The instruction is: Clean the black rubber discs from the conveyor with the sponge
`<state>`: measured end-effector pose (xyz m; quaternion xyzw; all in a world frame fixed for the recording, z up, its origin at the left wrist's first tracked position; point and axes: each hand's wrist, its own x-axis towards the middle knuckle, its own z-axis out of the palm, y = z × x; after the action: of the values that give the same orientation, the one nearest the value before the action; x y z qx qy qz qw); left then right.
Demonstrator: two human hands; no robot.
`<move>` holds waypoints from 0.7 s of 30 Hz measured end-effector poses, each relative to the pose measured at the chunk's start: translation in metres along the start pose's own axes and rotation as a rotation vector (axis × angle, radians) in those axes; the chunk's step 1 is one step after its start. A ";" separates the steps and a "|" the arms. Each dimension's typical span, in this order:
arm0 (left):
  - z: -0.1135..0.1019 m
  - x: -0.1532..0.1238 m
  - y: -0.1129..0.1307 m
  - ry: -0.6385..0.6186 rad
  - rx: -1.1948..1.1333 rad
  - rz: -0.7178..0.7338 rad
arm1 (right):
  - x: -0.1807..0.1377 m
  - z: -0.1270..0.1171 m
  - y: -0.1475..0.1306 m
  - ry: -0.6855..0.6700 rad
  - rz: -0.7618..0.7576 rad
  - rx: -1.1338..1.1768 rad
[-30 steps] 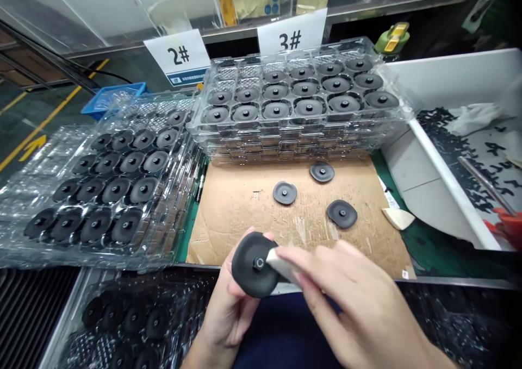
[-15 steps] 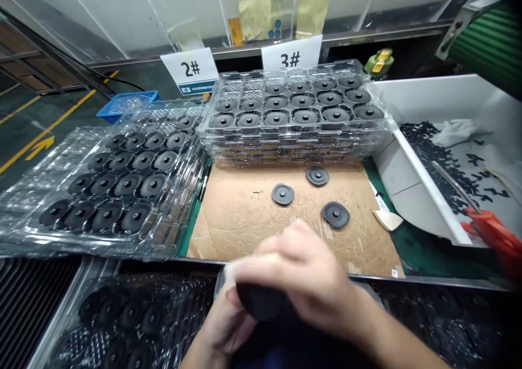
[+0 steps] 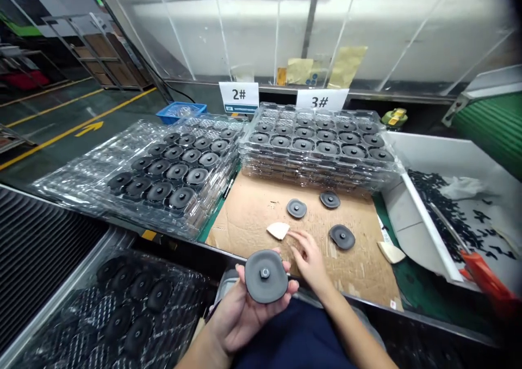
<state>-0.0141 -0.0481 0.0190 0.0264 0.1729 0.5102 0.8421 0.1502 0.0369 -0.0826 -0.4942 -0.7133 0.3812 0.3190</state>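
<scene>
My left hand (image 3: 248,314) holds a dark grey, rounded disc (image 3: 274,286) with a small metal hub at its centre, face up on the fingers. On the cardboard sheet (image 3: 244,217), the fingertips of my right hand (image 3: 308,257) meet the edge of a cream wedge-shaped piece (image 3: 278,230); the fingers are stretched out and apart. Three like discs lie beyond: one disc (image 3: 296,208) near the middle, another disc (image 3: 330,199) farther back, and a third disc (image 3: 342,237) to the right.
Clear plastic trays of discs are stacked at the back (image 3: 318,165) and left (image 3: 163,217). A white bin (image 3: 428,233) with small black parts and a red-handled tool (image 3: 485,271) stands right. Another cream wedge (image 3: 391,252) lies beside it. A lower tray (image 3: 134,304) sits front left.
My hands were together over a dark disc, with something pale at the fingers. Now they are apart, and a cream wedge lies on the cardboard by my right hand. The view has shifted.
</scene>
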 end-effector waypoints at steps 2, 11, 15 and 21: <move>0.003 -0.001 0.002 0.009 -0.005 0.012 | -0.008 -0.012 0.005 -0.066 0.012 -0.009; 0.020 0.009 -0.005 0.089 0.257 0.219 | -0.024 -0.046 0.019 -0.149 0.057 -0.063; 0.015 0.012 -0.009 0.222 1.046 0.687 | -0.034 -0.050 0.013 -0.230 0.039 -0.047; 0.015 0.019 -0.021 0.306 1.710 1.056 | -0.045 -0.065 0.010 -0.313 0.002 -0.020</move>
<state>0.0166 -0.0399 0.0233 0.6273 0.5521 0.5201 0.1766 0.2227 0.0110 -0.0618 -0.4324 -0.7576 0.4468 0.1988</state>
